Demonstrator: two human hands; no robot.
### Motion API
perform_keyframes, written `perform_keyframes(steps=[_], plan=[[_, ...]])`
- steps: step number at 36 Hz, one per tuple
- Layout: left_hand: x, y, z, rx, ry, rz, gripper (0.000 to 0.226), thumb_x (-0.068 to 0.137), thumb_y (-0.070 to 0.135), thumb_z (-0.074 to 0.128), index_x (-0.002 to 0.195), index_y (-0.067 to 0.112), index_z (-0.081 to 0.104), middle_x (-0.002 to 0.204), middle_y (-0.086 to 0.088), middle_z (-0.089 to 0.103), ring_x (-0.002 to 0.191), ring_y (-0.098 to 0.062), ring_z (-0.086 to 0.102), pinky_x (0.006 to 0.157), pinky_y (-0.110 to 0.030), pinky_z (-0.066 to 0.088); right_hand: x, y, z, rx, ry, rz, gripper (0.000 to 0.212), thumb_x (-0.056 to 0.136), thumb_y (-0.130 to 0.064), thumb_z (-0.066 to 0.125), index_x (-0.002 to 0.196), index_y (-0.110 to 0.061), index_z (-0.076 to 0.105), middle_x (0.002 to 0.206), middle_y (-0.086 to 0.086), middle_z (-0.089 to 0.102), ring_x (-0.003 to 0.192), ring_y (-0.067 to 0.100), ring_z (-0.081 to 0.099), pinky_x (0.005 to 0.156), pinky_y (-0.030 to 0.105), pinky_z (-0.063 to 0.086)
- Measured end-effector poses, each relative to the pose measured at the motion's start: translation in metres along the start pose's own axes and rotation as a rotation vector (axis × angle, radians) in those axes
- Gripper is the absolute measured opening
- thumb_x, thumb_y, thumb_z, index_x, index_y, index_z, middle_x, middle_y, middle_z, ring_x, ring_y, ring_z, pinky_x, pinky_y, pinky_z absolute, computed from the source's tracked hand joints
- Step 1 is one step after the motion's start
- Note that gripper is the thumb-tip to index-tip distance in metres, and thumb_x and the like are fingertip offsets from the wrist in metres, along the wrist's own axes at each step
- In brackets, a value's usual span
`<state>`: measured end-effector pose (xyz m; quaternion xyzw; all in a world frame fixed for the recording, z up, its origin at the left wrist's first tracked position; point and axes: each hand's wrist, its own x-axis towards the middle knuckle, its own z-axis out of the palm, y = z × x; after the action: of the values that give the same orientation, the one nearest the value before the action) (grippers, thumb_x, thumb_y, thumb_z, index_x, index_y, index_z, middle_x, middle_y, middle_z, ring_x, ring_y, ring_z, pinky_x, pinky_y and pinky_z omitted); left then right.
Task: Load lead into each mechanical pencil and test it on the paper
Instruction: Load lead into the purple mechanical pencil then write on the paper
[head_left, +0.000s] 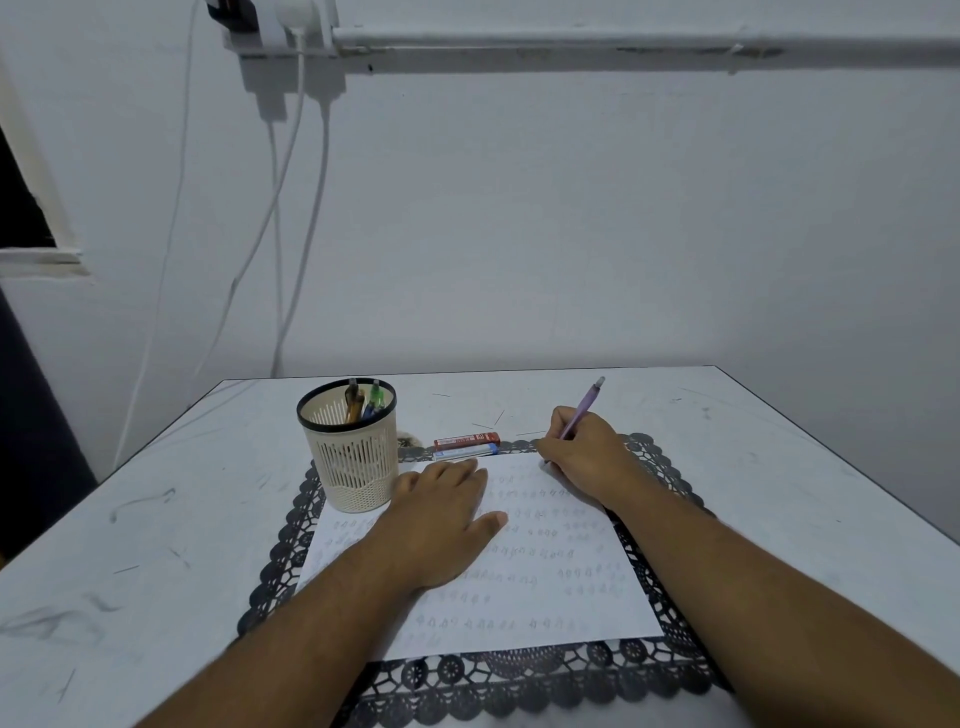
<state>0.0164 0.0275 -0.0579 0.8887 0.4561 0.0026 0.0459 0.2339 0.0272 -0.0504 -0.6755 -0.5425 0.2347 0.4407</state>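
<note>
Now your right hand (584, 453) pinches the purple pencil (582, 413), tip down at the paper's (545, 597) far edge, testing it. Your left hand (447, 525) lies flat, fingers straight, pinning the sheet so it won't slide.

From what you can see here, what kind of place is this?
Probably a plain room at home, used as a writing desk. A white table stands against a bare wall with charger cables, and it holds a pen cup and a sheet of paper.
</note>
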Motion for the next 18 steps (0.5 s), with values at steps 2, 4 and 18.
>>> perform_keyframes(steps=[2, 4, 18], plan=[[0.0, 0.0003, -0.0003, 0.0, -0.002, 0.0, 0.067, 0.106, 0.06, 0.026, 0.164, 0.026, 0.017, 0.173, 0.005, 0.009, 0.158, -0.019, 0.009, 0.126, -0.051, 0.009, 0.0005, 0.0004, 0.0005, -0.021, -0.003, -0.004, 0.023, 0.09, -0.005, 0.068, 0.073, -0.011, 0.054, 0.073, 0.011, 0.062, 0.063, 0.016, 0.057, 0.045, 0.013, 0.041], [-0.0001, 0.0001, -0.0002, -0.001, 0.002, 0.001, 0.067, 0.106, 0.06, 0.026, 0.163, 0.026, 0.018, 0.173, 0.005, 0.01, 0.158, -0.019, 0.009, 0.126, -0.051, 0.009, 0.0016, 0.0011, 0.0011, -0.013, -0.002, -0.003, 0.022, 0.09, -0.005, 0.069, 0.074, -0.01, 0.055, 0.072, 0.009, 0.062, 0.062, 0.014, 0.056, 0.045, 0.013, 0.041], [-0.0002, 0.0, 0.002, -0.004, 0.024, 0.016, 0.066, 0.106, 0.059, 0.027, 0.162, 0.025, 0.023, 0.172, 0.004, 0.013, 0.157, -0.019, 0.012, 0.125, -0.052, 0.011, -0.0003, 0.004, -0.0002, 0.121, 0.057, -0.015, 0.013, 0.087, 0.003, 0.066, 0.08, 0.003, 0.055, 0.07, 0.014, 0.056, 0.063, 0.02, 0.052, 0.053, 0.025, 0.042]])
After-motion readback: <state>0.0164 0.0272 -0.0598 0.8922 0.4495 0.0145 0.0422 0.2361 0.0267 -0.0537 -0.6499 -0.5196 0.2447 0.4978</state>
